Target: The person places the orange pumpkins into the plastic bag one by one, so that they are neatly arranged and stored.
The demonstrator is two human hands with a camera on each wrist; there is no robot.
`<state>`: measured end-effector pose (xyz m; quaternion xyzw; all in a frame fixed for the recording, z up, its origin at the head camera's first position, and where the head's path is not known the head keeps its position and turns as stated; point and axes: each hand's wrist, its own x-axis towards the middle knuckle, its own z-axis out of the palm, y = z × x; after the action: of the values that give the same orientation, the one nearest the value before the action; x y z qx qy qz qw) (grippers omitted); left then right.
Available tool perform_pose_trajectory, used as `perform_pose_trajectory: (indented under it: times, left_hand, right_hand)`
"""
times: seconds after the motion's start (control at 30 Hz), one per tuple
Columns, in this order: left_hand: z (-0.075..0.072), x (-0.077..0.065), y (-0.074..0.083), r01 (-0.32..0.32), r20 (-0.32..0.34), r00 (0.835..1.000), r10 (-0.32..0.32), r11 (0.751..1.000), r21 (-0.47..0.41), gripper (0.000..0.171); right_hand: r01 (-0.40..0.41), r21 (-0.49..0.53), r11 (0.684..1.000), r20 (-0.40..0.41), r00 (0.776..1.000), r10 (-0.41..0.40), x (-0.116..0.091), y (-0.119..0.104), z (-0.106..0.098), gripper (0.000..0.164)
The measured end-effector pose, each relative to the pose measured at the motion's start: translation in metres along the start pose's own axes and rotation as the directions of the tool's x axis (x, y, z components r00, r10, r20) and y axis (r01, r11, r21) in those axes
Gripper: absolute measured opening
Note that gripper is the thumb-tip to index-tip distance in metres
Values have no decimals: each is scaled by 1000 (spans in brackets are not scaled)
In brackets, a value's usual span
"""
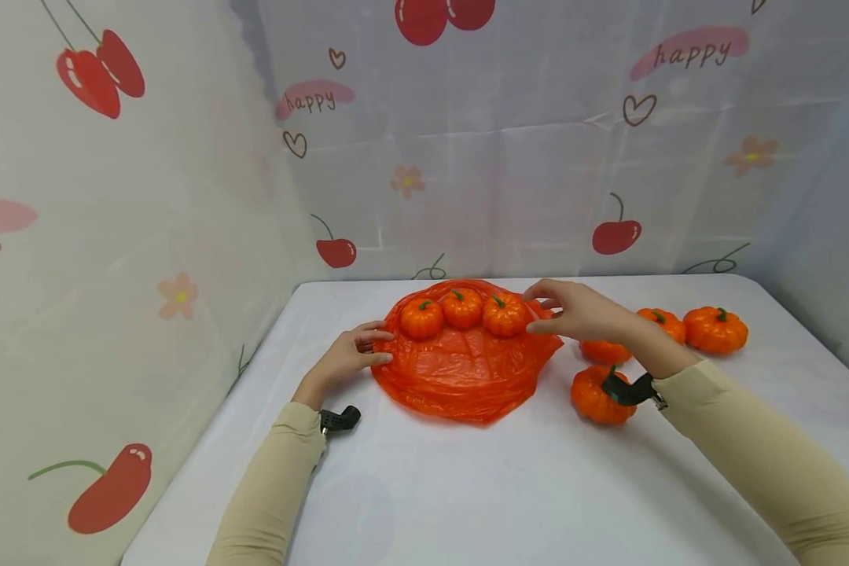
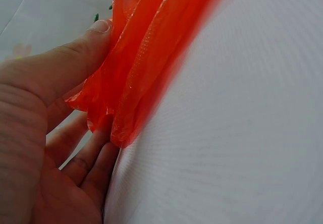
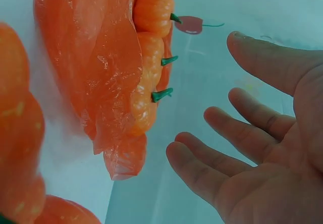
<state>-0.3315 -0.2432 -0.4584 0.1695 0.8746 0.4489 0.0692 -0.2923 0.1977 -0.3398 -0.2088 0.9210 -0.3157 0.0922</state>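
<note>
On the table (image 1: pixel 410 487), nearest to me, one loose pumpkin (image 1: pixel 594 397) sits at the orange bag's (image 1: pixel 467 362) 4 o'clock. My left grip (image 1: pixel 350 352) is at the bag's 9 o'clock edge: thumb against the film, fingers reaching behind it; whether they pinch I cannot tell. From there the bag lies at 3 o'clock, its longer axis running 9 to 3. My right grip (image 1: pixel 573 310) is spread, holds nothing, and has the bag at 8 o'clock. A row of three pumpkins (image 1: pixel 462 310) runs 9 to 3 along the bag's 12 o'clock side, its 3 o'clock end nearest my right grip, its 9 o'clock end nearest my left. Three further pumpkins (image 1: pixel 668 326) stand at the bag's 3 o'clock.
</note>
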Motion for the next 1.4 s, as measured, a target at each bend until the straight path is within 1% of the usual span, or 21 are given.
perform_pose_trajectory:
  times: [0.2,0.33,0.43,0.53,0.73,0.83,0.9,1.0,1.1,1.2,1.4]
  left_hand:
    - [1,-2,-1,5,0,1000,-5,1000,-5,45]
    - [0,-2,-1,3,-4,1000,-3,1000,-1,46]
    - [-1,-3,-1,9,-2,1000,-9,1000,0,47]
    - [-1,-3,0,25,-6,1000,-25,1000,-4,46]
    - [-1,-4,3,13,-4,1000,-13,1000,-5,47]
    - [-1,-5,4,10,-5,1000,-10,1000,-9,47]
    - [-1,-5,3,-5,-5,1000,5,1000,-8,47]
    - [0,-4,1,-38,-5,999,38,999,-5,46]
    - [1,-2,-1,-56,-5,998,56,998,1,45]
    - [2,-2,-1,-55,-2,998,55,998,11,45]
    - [1,-2,0,-34,-2,999,34,999,21,46]
  right_hand:
    - [25,29,999,-10,1000,-24,-14,9,2,52]
    - [22,44,999,-2,1000,-22,-24,11,4,54]
    - [1,60,998,-1,1000,-1,-31,14,5,55]
    - [14,77,997,-3,1000,-13,-39,17,7,55]
    - [34,123,992,4,999,-34,-52,22,13,53]
    - [51,110,993,-7,999,-50,-57,24,15,53]
    - [60,90,994,-18,998,-58,-60,26,17,54]
    - [55,70,996,-35,998,-52,-65,31,18,55]
    - [38,70,997,-46,998,-35,-71,36,20,55]
    - [37,90,995,-48,998,-33,-76,41,21,54]
    - [83,88,993,-60,995,-78,-86,50,23,50]
